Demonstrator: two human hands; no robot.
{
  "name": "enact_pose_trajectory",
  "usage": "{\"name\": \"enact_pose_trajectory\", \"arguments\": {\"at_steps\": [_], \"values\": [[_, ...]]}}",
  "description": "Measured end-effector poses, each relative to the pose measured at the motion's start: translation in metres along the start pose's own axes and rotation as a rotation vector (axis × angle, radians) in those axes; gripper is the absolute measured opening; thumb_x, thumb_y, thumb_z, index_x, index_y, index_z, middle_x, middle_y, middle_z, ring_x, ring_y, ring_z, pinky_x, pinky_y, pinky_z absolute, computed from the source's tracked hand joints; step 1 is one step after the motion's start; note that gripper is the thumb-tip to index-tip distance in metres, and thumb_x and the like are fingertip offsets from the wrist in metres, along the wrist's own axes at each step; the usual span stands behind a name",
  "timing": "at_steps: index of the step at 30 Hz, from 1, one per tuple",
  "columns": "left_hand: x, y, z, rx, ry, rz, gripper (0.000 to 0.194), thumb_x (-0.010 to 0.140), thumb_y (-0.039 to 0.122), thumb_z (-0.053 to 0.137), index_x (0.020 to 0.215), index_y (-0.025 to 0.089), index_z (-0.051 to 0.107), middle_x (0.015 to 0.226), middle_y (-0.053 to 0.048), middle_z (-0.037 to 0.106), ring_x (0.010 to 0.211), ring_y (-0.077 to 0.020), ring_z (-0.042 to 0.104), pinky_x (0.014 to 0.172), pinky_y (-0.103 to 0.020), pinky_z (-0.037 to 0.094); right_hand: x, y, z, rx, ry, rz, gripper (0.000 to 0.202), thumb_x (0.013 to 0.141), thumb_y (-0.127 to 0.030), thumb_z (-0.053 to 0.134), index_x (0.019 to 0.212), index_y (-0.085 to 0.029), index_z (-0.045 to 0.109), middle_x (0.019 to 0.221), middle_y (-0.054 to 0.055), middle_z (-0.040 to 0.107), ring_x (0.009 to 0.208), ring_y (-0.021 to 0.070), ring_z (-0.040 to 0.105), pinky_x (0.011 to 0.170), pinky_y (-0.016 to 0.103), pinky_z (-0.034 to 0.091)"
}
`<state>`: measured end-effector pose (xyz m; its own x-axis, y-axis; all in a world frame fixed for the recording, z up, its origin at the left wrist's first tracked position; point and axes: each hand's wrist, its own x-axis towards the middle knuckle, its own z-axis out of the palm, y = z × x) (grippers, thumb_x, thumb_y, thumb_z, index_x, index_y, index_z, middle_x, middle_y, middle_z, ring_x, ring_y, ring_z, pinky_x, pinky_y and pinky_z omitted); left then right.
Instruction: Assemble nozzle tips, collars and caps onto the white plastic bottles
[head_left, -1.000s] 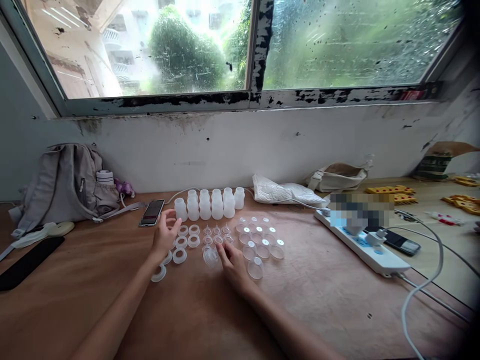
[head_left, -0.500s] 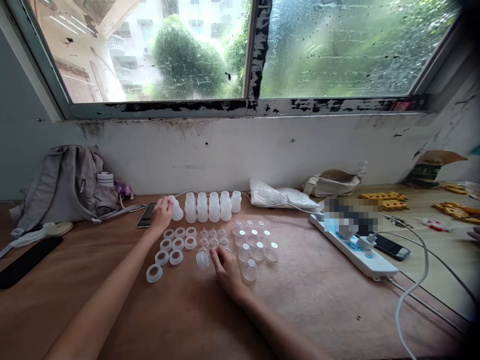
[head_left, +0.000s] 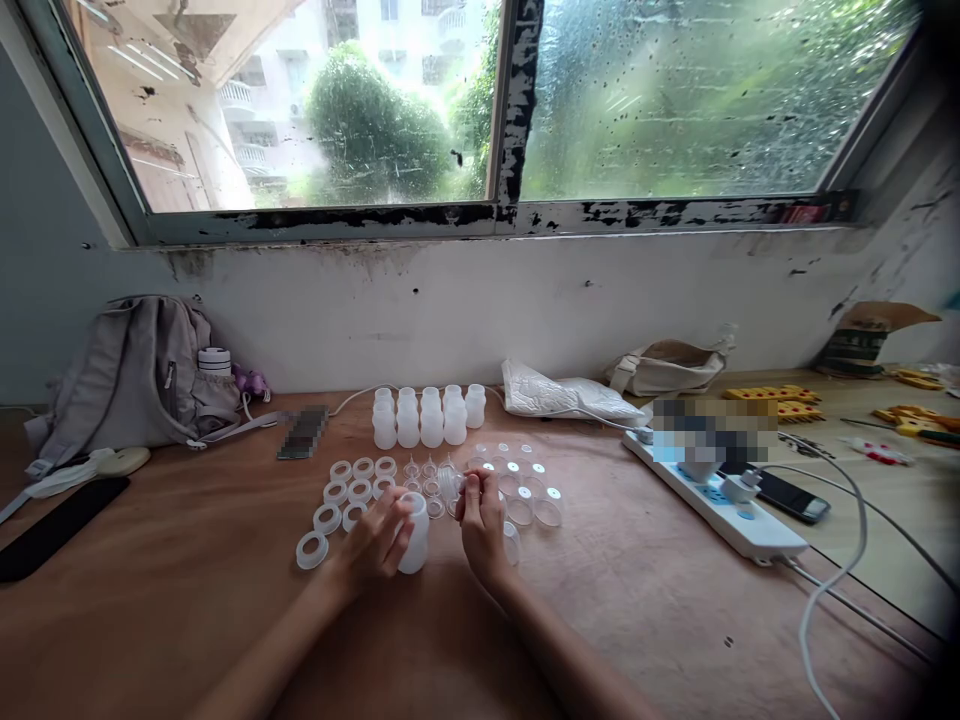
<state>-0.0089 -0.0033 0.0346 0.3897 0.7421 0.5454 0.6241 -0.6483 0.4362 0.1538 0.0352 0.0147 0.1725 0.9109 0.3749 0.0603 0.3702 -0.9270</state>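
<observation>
The left hand (head_left: 375, 545) is wrapped around a small white bottle (head_left: 415, 533), holding it upright on the wooden table (head_left: 645, 590) so the open top faces up; the right hand (head_left: 482, 520) sits just beside it, its fingertips pinched on a little clear piece (head_left: 450, 483) right by the bottle's top. It is too blurry to tell just what that piece is; it may be a soft teat.

A bit farther back the loose parts lie in tidy groups, so each kind is easy to grab: white rings (head_left: 352, 485) on the left, tiny clear bits (head_left: 429, 472) in the middle, clear caps (head_left: 529, 490) on the right; behind them more bottles (head_left: 427, 415) stand in a row.

Off to the right lies a white power strip (head_left: 750, 525) with cords; far left, a grey backpack (head_left: 131, 375) leans on the wall under the window (head_left: 517, 100).
</observation>
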Motion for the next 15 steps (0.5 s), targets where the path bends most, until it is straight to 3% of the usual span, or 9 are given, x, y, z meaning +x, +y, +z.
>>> {"name": "enact_pose_trajectory", "arguments": {"at_steps": [3, 8, 11, 15], "values": [[-0.001, -0.006, 0.021, -0.089, 0.063, 0.041, 0.026, 0.080, 0.019, 0.041, 0.106, 0.022, 0.038, 0.105, -0.008, 0.050, 0.097, -0.0198, 0.051, 0.084, -0.035, 0.042, -0.001, 0.001, 0.001, 0.046, 0.035, 0.006, 0.021, 0.088, -0.040, 0.029, 0.082, -0.022, 0.039, 0.055, -0.006, 0.037, 0.042, 0.0099, 0.038, 0.040, 0.022, 0.033], [-0.004, -0.011, 0.050, -0.248, 0.058, -0.142, 0.053, 0.078, 0.029, 0.052, 0.121, 0.022, 0.022, 0.114, -0.011, 0.048, 0.100, -0.0210, 0.052, 0.083, -0.038, 0.044, -0.005, 0.004, 0.000, -0.034, 0.045, -0.014, 0.021, 0.088, -0.039, 0.031, 0.082, -0.022, 0.040, 0.060, -0.005, 0.040, 0.046, 0.0101, 0.040, 0.044, 0.023, 0.035], [-0.004, -0.006, 0.052, -0.298, 0.006, -0.230, 0.061, 0.073, 0.035, 0.058, 0.122, 0.022, 0.025, 0.114, -0.010, 0.050, 0.098, -0.0226, 0.053, 0.082, -0.038, 0.044, -0.006, 0.005, -0.002, -0.073, 0.029, -0.022, 0.020, 0.087, -0.038, 0.032, 0.082, -0.022, 0.041, 0.061, -0.005, 0.041, 0.048, 0.0104, 0.040, 0.047, 0.023, 0.035], [0.000, 0.002, 0.042, -0.321, -0.067, -0.259, 0.054, 0.072, 0.036, 0.058, 0.119, 0.023, 0.036, 0.111, -0.008, 0.053, 0.097, -0.0219, 0.052, 0.083, -0.036, 0.043, -0.006, 0.004, -0.004, -0.085, -0.012, -0.036, 0.020, 0.087, -0.037, 0.034, 0.078, -0.021, 0.042, 0.062, -0.004, 0.042, 0.050, 0.0106, 0.041, 0.049, 0.024, 0.035]]}}
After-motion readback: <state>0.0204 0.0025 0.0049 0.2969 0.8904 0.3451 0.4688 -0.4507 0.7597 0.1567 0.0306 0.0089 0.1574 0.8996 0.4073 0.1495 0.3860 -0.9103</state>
